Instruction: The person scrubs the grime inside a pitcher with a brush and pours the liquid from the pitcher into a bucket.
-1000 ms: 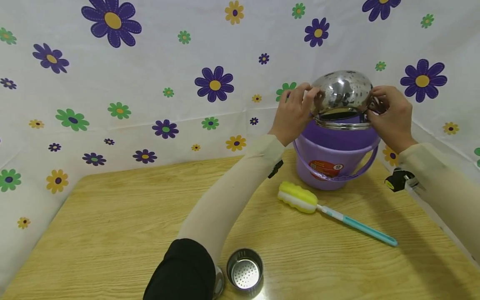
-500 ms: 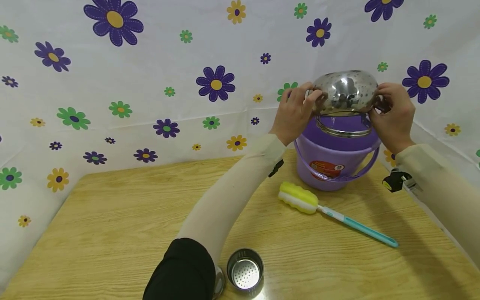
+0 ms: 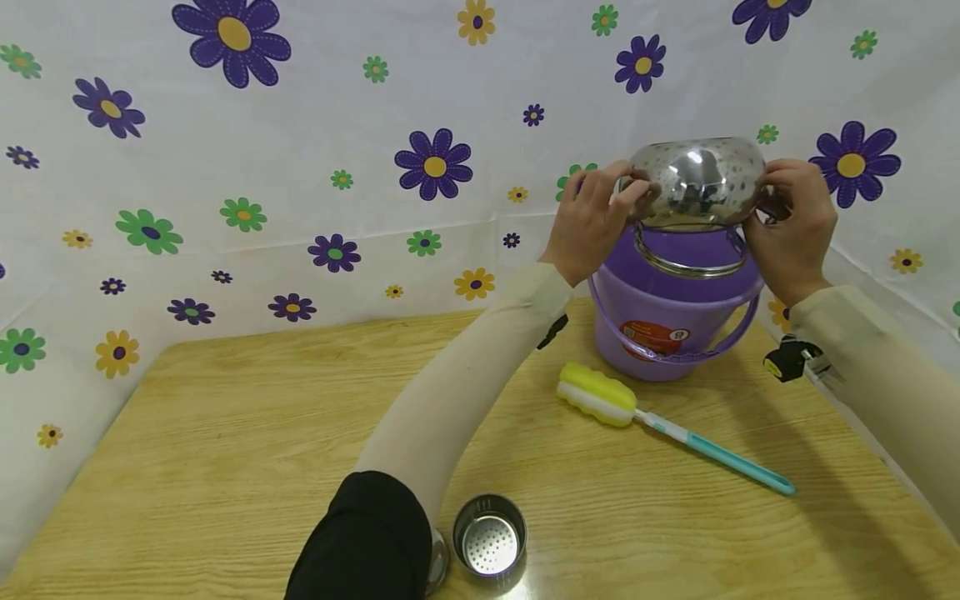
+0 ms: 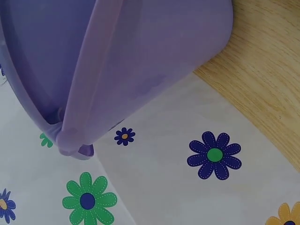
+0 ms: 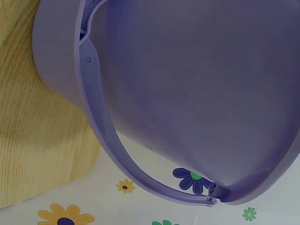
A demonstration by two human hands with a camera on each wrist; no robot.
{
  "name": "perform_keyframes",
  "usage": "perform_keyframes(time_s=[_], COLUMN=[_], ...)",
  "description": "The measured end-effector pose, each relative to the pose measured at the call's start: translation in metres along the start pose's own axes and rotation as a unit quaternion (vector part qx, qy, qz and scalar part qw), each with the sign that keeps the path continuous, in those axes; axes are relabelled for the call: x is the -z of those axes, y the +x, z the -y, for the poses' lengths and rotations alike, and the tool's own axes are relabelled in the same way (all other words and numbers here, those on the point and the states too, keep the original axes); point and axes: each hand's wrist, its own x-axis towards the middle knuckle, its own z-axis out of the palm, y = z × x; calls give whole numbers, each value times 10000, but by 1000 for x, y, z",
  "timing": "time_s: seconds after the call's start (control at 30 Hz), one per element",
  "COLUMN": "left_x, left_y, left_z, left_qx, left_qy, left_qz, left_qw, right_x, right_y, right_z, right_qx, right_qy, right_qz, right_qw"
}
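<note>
A shiny stainless steel kettle (image 3: pixel 697 179), dotted with water drops, is held upside down over a purple bucket (image 3: pixel 652 312). Its hoop handle (image 3: pixel 686 268) dangles below the opening, above the bucket's inside. My left hand (image 3: pixel 588 218) grips the kettle's left side with curled fingers. On the opposite side, my right hand (image 3: pixel 797 229) pinches it between thumb and fingers; what lies under those fingers is partly hidden. Both wrist views show the bucket's wall (image 4: pixel 154 47) and its bail handle (image 5: pixel 105 126), with neither hand in sight.
On the table (image 3: pixel 247 450), a bottle brush (image 3: pixel 716 452) with a yellow and white sponge head lies before the bucket. A metal strainer basket (image 3: pixel 489 542) stands near the front edge. Beside it, my left sleeve (image 3: pixel 367 542) partly covers another round metal piece (image 3: pixel 438 562). Flowered cloth hangs behind.
The kettle has turned further over, its opening now facing down, and shifted slightly right and up. The hoop handle hangs lower. Both hands keep their hold; the things on the table stay put.
</note>
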Motion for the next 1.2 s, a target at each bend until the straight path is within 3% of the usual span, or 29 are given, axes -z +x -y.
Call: perform_keyframes(time_s=[0.27,0.6,0.97,1.2], left_x=[0,3,2,3], left_y=[2,0,1,-1], left_z=[1,1,0,1], left_qx=[-130,-163,35,72], left_qy=[138,5,437,186], left_qz=[-232,85,636,838], left_qw=[9996,9998,9970,9963], right_x=[-2,-2,3,3], right_y=[1,0,1,1], right_z=[2,1,1,2], right_qx=[-87,-205,-269,-425], right_qy=[-292,-226,-348,-558], right_qz=[11,97,693,949], right_qw=[9995,9995,9966,9930])
